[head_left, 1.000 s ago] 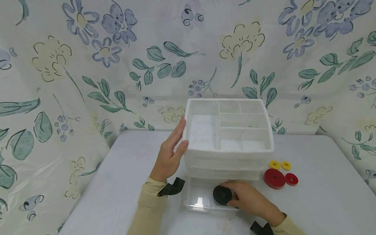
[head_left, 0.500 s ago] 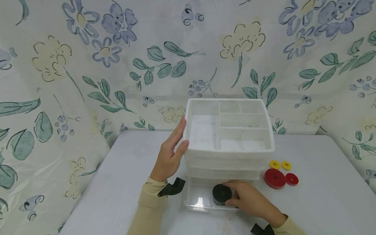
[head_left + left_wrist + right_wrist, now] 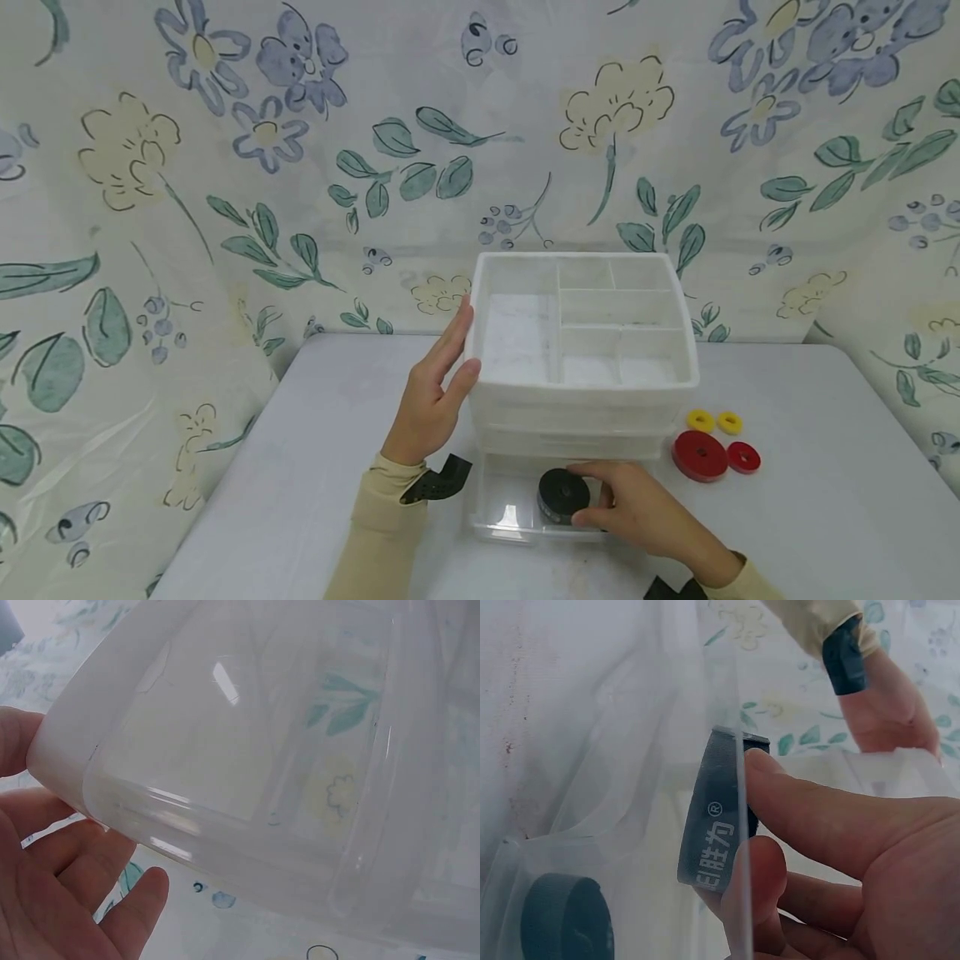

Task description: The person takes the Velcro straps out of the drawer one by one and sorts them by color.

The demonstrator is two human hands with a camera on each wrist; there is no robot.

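In the head view a white plastic drawer unit (image 3: 585, 400) stands with its clear bottom drawer (image 3: 498, 492) pulled out. My left hand (image 3: 431, 392) rests against the unit's left side, fingers mostly straight and thumb near the front corner. My right hand (image 3: 645, 508) reaches into the drawer and pinches a roll of black strap (image 3: 562, 496) between thumb and fingers. White lettering runs along the strap (image 3: 716, 825) in the right wrist view. Another dark roll (image 3: 562, 919) shows at lower left there, behind the clear plastic.
Right of the unit lie a large red roll (image 3: 700, 456), a small red roll (image 3: 744, 457) and two yellow rings (image 3: 701, 420). The unit's top tray (image 3: 517, 333) has several compartments. A floral cloth (image 3: 420, 208) hangs behind the white table (image 3: 337, 400).
The black roll has shifted slightly left in the drawer, with my right thumb and fingers still at its right side. My left hand has stayed against the unit.
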